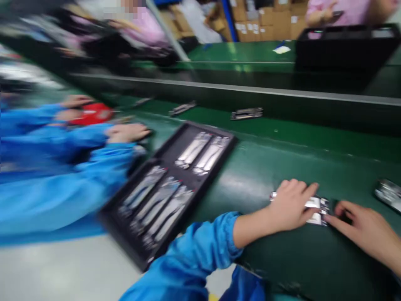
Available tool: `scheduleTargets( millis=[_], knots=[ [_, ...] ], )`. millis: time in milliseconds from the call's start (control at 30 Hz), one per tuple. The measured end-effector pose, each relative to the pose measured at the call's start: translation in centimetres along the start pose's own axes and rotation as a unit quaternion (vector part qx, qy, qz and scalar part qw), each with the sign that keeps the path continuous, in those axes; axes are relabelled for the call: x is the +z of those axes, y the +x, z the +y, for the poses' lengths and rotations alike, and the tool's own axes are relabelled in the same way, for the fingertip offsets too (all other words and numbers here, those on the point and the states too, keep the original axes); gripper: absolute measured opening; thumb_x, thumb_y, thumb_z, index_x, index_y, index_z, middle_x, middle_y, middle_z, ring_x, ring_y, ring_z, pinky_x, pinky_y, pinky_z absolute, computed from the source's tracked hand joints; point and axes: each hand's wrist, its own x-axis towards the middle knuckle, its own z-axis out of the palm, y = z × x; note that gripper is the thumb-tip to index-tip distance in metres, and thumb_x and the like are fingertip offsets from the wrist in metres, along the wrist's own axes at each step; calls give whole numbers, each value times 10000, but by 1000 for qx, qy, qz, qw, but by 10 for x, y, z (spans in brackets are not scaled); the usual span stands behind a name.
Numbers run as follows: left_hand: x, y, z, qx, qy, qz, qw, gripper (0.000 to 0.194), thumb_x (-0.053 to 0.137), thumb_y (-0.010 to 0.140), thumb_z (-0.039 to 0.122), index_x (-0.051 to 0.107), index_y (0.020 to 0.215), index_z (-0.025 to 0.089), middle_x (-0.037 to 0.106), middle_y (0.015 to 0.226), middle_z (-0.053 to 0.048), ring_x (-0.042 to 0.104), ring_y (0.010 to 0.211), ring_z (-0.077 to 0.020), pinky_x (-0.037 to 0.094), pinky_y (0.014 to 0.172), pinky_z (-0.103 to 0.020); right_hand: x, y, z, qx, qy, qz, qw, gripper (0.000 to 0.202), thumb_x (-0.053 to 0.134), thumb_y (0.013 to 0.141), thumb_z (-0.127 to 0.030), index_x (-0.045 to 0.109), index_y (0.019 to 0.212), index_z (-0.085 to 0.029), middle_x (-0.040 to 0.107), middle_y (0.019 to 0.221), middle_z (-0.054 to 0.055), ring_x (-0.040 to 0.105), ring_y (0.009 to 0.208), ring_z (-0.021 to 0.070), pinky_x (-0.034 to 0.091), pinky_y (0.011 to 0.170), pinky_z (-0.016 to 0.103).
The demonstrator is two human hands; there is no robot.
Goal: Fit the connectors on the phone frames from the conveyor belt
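A flat, phone-like device (316, 211) with white and silver parts on its upper face lies on the green bench. Across its left and middle part rests my left hand (290, 205), closed over it with the thumb along the near side; the palm hides much of the device. My right hand (365, 228) is at the right end, its thumb tip touching the corner and its index finger curled close by. Whether a small piece sits between those fingertips cannot be made out. To my left, a black tray (156, 167) holds several similar silver-and-white devices in slots.
A co-worker's blue sleeves (72, 188) and a hand (128, 131) are left of the tray, near a red object (95, 113). More devices (247, 113) lie on the green strip beyond. Another device (388, 192) sits at right. People stand behind a raised rail (250, 90).
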Motion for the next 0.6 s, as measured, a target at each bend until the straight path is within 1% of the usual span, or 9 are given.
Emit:
scheduleTargets(
  millis=[33,133,200,300,333,400,467,533,600],
  knots=[
    [-1,-3,0,-3,-8,-8,1000,612,517,994,530,470,1487,170,625,1121,-97,546,1001,-274,409,822,-408,-4,-1,-13,-13,-10,-38,999,276,661,899,-509,648,836,-240,675,677,21,611,571,196,366,544,299],
    [-3,-11,-3,6,-30,-20,999,575,503,1010,482,473,1492,171,630,1113,-105,544,1017,-292,421,855,-441,-11,1,-41,-9,-47,-63,997,236,677,902,-449,629,908,-217,715,792,35,642,682,204,325,612,296],
    [-5,-13,-2,15,-45,-27,999,554,512,1010,446,485,1484,162,636,1115,-106,550,1013,-290,428,862,-442,-14,2,-50,0,-53,-86,995,232,711,890,-426,632,922,-211,724,832,38,653,743,210,301,625,289],
    [-7,-11,1,16,-75,-34,997,477,523,1015,396,537,1434,169,672,1091,-85,573,977,-263,421,827,-406,-17,-2,-56,8,-47,-108,993,230,745,878,-406,648,950,-210,725,864,33,645,773,204,283,630,283],
    [-8,-9,2,18,-86,-31,996,411,518,1023,380,584,1379,185,689,1064,-70,582,958,-248,409,810,-391,-17,-3,-56,11,-47,-111,993,236,751,875,-410,652,955,-211,720,859,30,638,770,200,279,629,283],
    [-8,-5,1,29,-106,-15,994,264,505,1039,341,688,1183,216,711,972,-36,591,899,-214,375,781,-369,-18,-5,-58,21,-46,-114,992,253,761,866,-429,660,953,-214,712,838,25,623,752,194,267,620,282],
    [-9,-3,-3,43,-116,2,992,236,500,1042,292,716,982,218,704,880,-18,582,850,-193,347,767,-360,-18,-5,-60,33,-44,-115,992,252,761,862,-439,665,938,-219,711,820,19,608,730,188,255,608,284],
    [-12,-5,-7,55,-120,2,991,255,503,1034,266,702,887,209,681,824,-15,564,819,-187,329,753,-354,-19,-6,-63,44,-41,-119,991,222,751,865,-423,665,883,-220,706,790,10,589,703,178,244,597,286],
    [-14,-8,-10,58,-126,-11,990,240,510,1022,258,692,876,203,671,819,-16,554,810,-188,321,741,-349,-20,-7,-66,53,-41,-124,990,212,739,863,-394,651,802,-211,682,740,6,557,668,163,233,584,291]
  ],
)
